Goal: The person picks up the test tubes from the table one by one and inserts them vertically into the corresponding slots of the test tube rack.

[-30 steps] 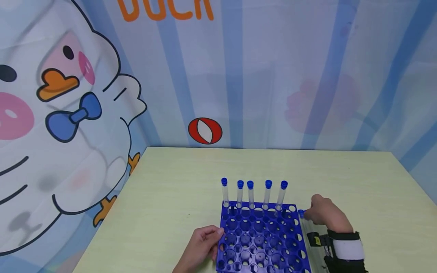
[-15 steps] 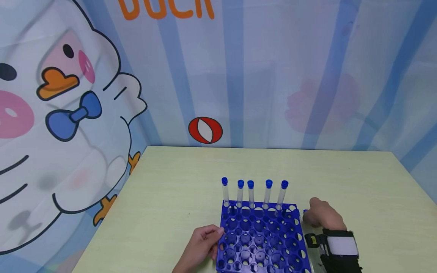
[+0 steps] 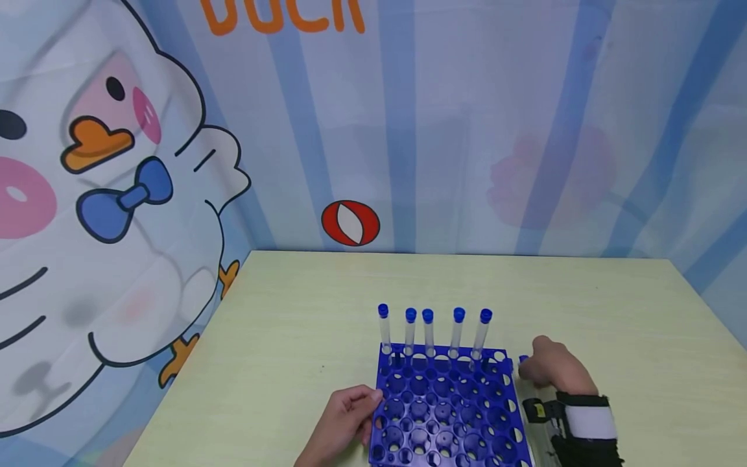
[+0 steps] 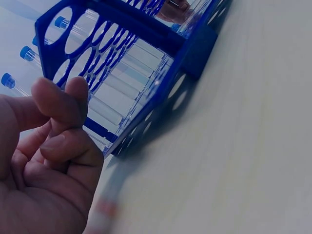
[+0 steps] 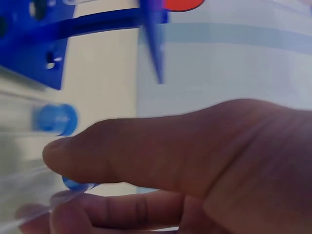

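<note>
A blue test tube rack (image 3: 432, 408) stands near the front of the table. Several clear test tubes with blue caps (image 3: 428, 316) stand upright along its far row. My left hand (image 3: 348, 415) grips the rack's left edge between thumb and fingers; in the left wrist view, tube bodies show through the frame. To the right of the rack, my right hand (image 3: 554, 366) reaches down to the table. In the right wrist view its thumb and fingers close around a capped test tube (image 5: 73, 184), whose body is partly hidden. Another tube's blue cap (image 5: 57, 119) lies just beside the thumb.
The pale wood table (image 3: 280, 324) reaches back to a cloth backdrop (image 3: 443, 130) with blue stripes and cartoon ducks. A wrist strap (image 3: 589, 421) with a small black device sits on the right arm.
My right hand has shifted only slightly beside the rack, and the blue cap near its fingertips now shows a little farther right. The left hand and the rack have stayed put.
</note>
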`<state>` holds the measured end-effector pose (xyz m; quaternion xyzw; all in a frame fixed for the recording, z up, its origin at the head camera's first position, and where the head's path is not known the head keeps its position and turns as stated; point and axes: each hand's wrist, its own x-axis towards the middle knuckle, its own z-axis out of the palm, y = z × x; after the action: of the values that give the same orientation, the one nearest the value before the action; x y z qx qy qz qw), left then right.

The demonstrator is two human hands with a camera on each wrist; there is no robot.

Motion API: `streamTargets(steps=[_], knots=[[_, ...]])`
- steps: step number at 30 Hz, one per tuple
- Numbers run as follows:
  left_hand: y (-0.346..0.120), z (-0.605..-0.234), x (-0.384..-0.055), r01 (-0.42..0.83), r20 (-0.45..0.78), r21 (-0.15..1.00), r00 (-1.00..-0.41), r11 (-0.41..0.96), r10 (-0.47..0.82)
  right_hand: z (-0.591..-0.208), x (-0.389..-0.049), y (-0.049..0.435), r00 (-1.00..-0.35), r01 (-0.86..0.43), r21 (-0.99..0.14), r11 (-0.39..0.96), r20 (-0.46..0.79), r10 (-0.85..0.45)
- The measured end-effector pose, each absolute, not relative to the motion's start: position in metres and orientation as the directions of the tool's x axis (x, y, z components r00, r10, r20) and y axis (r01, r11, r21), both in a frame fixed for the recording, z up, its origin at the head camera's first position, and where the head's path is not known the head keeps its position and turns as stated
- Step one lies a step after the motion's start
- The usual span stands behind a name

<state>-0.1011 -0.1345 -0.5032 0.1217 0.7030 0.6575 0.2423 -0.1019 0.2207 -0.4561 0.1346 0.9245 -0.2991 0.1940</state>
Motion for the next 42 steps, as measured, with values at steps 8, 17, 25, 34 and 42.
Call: streamTargets(steps=[8,17,25,34,42], knots=[[-0.135,-0.503,-0.101,-0.158,-0.187,0.982,-0.852,0.101,0.489,-0.428,-0.090,0.219,-0.931,0.333,-0.551,0.765,-0.322,0.173],[-0.135,-0.502,-0.101,-0.155,-0.185,0.983,-0.853,0.101,0.489,-0.397,-0.072,0.211,-0.930,0.358,-0.583,0.729,-0.152,0.335],[-0.134,-0.502,-0.101,-0.165,-0.196,0.981,-0.854,0.107,0.483,-0.379,-0.063,0.197,-0.867,0.333,-0.674,0.659,0.057,0.496],[-0.134,-0.503,-0.101,-0.159,-0.193,0.981,-0.852,0.110,0.486,-0.374,-0.063,0.178,-0.814,0.258,-0.744,0.616,0.176,0.554],[-0.134,-0.502,-0.101,-0.159,-0.188,0.982,-0.852,0.100,0.489,-0.376,-0.065,0.173,-0.820,0.173,-0.766,0.619,0.236,0.521]])
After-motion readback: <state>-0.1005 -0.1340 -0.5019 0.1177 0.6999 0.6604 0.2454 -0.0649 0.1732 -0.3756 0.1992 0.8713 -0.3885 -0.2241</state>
